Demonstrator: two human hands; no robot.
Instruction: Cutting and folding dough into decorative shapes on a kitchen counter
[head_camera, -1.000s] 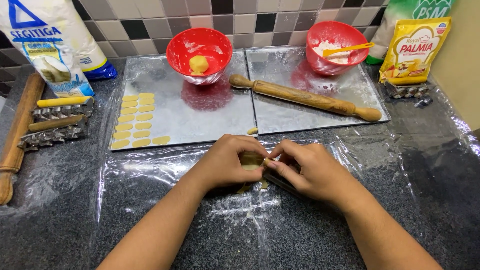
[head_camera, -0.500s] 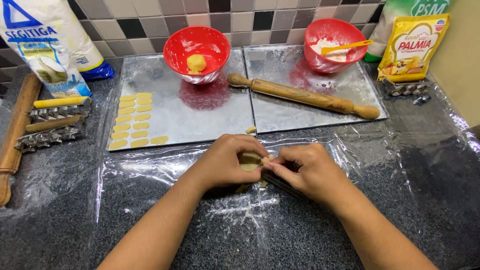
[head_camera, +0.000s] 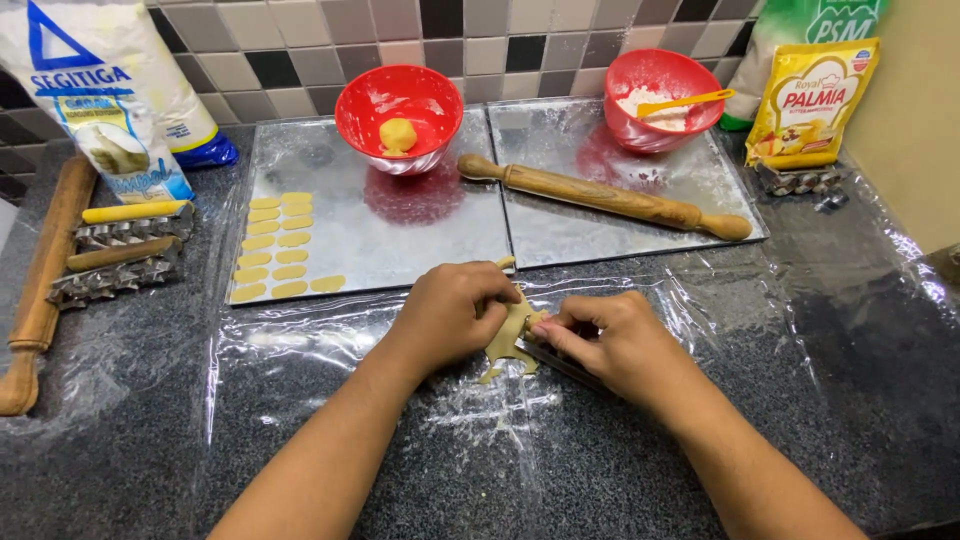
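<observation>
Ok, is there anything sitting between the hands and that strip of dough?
Nothing visible. Both the left hand and the right hand already pinch the dough strip directly, above the floured plastic sheet. The baking tray lies beyond them.

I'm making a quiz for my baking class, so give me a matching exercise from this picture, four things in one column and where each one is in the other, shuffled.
Things:
1. dough ball
2. rolling pin
3. yellow spatula
4. dough scrap

Places:
A. lying across the right tray
B. between the left hand and right hand
C. in the left red bowl
D. in the right red bowl

Pairs: 1-C, 2-A, 3-D, 4-B
</observation>
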